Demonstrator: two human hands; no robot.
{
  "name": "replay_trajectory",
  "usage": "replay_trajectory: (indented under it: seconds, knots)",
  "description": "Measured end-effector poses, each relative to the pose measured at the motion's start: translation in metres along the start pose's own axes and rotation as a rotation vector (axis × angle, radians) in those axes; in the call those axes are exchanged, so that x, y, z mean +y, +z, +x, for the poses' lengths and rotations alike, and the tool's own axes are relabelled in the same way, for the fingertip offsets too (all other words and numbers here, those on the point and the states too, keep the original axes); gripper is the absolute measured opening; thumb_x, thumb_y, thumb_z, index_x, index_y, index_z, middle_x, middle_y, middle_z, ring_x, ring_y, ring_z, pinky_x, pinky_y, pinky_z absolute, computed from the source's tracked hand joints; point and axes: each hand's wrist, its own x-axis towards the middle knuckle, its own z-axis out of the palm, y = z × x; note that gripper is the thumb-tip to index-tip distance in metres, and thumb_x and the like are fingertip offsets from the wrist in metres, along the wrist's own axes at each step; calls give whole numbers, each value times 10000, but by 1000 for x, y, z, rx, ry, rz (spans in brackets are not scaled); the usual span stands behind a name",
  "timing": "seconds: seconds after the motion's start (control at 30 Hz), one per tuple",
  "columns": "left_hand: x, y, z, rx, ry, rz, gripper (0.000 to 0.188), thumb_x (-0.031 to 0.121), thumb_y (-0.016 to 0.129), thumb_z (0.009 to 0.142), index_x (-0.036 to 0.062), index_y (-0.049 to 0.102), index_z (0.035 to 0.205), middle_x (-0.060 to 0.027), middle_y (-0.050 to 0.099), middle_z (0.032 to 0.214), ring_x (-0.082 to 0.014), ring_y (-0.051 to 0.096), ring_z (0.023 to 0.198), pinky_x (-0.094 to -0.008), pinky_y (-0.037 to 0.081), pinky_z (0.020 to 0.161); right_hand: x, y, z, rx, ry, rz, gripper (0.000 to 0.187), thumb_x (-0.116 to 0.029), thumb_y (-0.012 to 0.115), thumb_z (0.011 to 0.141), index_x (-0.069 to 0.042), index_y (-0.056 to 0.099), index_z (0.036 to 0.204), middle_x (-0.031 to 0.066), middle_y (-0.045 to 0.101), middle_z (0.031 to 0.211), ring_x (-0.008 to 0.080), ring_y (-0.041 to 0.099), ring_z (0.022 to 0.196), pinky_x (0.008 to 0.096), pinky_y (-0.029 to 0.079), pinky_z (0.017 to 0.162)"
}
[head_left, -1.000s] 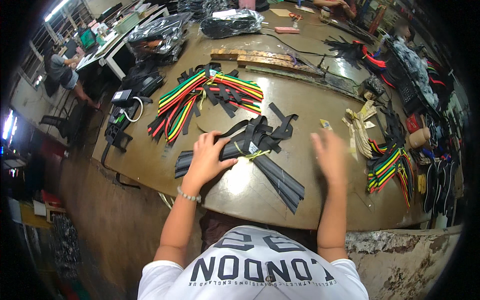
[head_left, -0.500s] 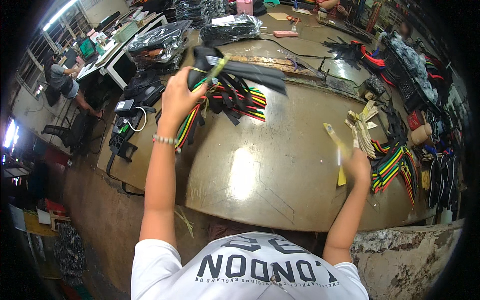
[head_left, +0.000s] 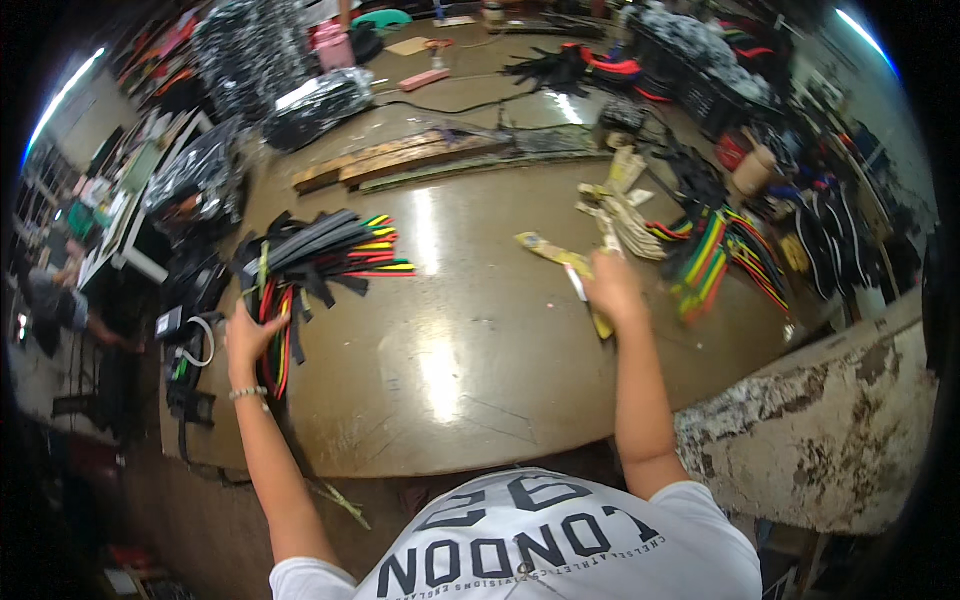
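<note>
My left hand (head_left: 250, 340) is open at the near end of a pile of straps, its thumb apart from the fingers. Striped red, yellow and green straps (head_left: 378, 250) lie there, with a bundle of black straps (head_left: 318, 240) across them and a thin yellowish tie (head_left: 263, 265) around one end. At the right, my right hand (head_left: 615, 290) has its fingers closed on the end of a cream strip (head_left: 606, 232) that runs up to a bunch of cream strips (head_left: 630, 222). Beside that hand lies a yellow printed strip (head_left: 545, 249), partly hidden under the fingers.
More striped straps (head_left: 705, 265) lie right of my right hand. Wooden bars (head_left: 400, 160) cross the table (head_left: 450, 330) farther back. A black adapter with a white cable (head_left: 205, 345) is at the left edge; plastic-wrapped packs (head_left: 318, 105) and a black crate (head_left: 700, 75) stand behind.
My left hand has put the black strap bundle down on the striped straps and let go. My right hand has stayed by the cream strips. The whole view has turned to the right.
</note>
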Motion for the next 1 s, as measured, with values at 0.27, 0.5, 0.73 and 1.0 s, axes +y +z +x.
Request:
replay_trajectory:
  seconds: [0.27,0.5,0.73,1.0]
  knots:
    - [-2,37,34,273,-158,115,735,493,724,774,66,475,1317,-222,617,1177,-413,599,1067,-522,474,848,-14,35,6,256,-188,427,283,-128,647,845,-17,655,1106,206,636,1023,357,636,900,422,508,837]
    - [88,12,-25,693,341,-245,462,276,663,887,31,563,1265,-187,521,1299,-366,463,1237,-474,319,1095,41,-11,27,395,64,446,225,-193,666,839,28,680,796,213,652,717,371,652,693,463,508,661]
    - [195,74,-103,123,612,-651,232,85,679,839,37,667,1066,-174,570,1226,-372,517,1188,-431,404,1026,-94,51,-41,158,-579,249,177,-156,661,842,19,652,860,174,595,958,323,581,932,413,497,805]
    - [163,70,-90,103,476,-753,139,58,650,867,7,687,991,-138,606,1142,-283,595,1062,-366,466,941,-70,22,-24,161,-315,389,309,-60,611,809,80,539,1075,257,543,1090,407,531,1030,452,470,907]
